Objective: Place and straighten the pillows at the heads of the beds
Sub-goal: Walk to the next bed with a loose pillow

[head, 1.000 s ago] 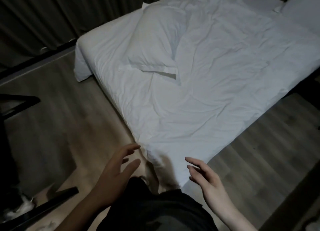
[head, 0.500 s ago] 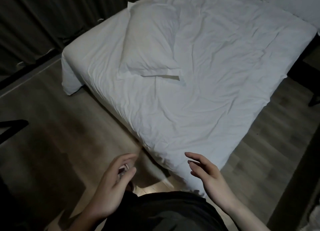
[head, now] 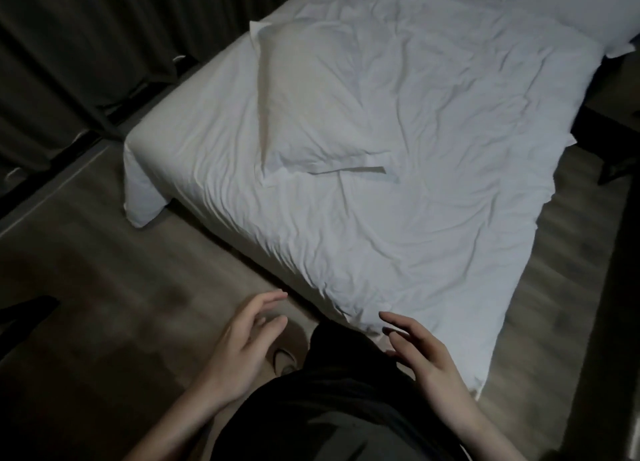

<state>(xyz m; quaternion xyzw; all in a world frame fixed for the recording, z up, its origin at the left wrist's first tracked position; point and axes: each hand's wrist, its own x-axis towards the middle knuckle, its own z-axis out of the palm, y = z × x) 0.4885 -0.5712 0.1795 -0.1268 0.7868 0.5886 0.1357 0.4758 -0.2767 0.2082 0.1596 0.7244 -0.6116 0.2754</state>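
A white pillow (head: 311, 97) lies flat on the wrinkled white bed (head: 433, 201), toward the bed's left side, its open flap pointing at me. A second white pillow (head: 568, 7) shows at the top right corner, partly cut off. My left hand (head: 242, 346) hovers over the floor near the bed's near corner, fingers relaxed and empty. My right hand (head: 422, 353) hangs just over the bed's near corner, fingers loosely spread, holding nothing. Both hands are well short of the pillow.
Dark curtains (head: 86, 45) hang along the left, behind the bed. Wooden floor (head: 104, 287) runs on the left and on the right of the bed. Dark furniture (head: 616, 135) stands at the right edge. My dark clothing fills the bottom centre.
The view has shifted so the bed and pillow sit more to the right and nearer. Both hands stay raised and empty in front of me, with little change in pose.
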